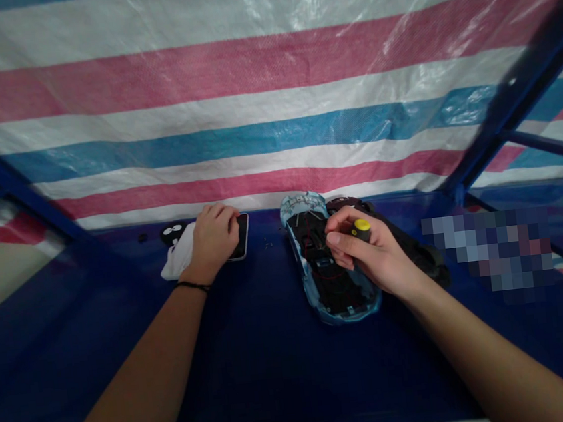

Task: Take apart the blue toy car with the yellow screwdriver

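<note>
A light blue toy car body lies upside down on the dark blue table, its black inner parts and red wires showing. My right hand is closed around a screwdriver with a yellow-capped handle, held upright over the car's inside. My left hand rests with curled fingers on a black smartphone lying flat to the left of the car. A thin black band circles my left wrist.
A white cloth and a small black round piece with white eyes lie beside the phone. A black chassis part sits right of the car. A striped tarp hangs behind; blue frame bars stand at both sides.
</note>
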Demonstrator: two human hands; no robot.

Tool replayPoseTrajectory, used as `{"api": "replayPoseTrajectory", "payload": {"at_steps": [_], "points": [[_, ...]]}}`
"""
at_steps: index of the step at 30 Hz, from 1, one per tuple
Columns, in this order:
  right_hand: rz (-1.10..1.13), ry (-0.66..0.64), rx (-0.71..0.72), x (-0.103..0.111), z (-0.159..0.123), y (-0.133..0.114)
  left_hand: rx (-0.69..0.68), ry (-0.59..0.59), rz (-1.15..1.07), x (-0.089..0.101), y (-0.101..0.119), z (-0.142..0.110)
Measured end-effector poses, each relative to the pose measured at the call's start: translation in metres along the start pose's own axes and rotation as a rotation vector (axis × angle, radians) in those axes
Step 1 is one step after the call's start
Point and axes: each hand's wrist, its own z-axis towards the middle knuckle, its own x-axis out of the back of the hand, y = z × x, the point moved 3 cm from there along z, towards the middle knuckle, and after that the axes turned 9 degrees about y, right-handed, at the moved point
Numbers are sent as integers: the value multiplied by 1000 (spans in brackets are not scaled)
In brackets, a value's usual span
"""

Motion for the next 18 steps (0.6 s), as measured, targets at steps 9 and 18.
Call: {"api": "replayPoseTrajectory", "payload": {"at_steps": [9, 18], "points": [[-38, 36, -8, 2, 1, 2, -166, -202, -133, -27, 29, -11], [-34, 67, 1, 3, 0, 3, -283, -343, -134, -34, 50, -12]]}}
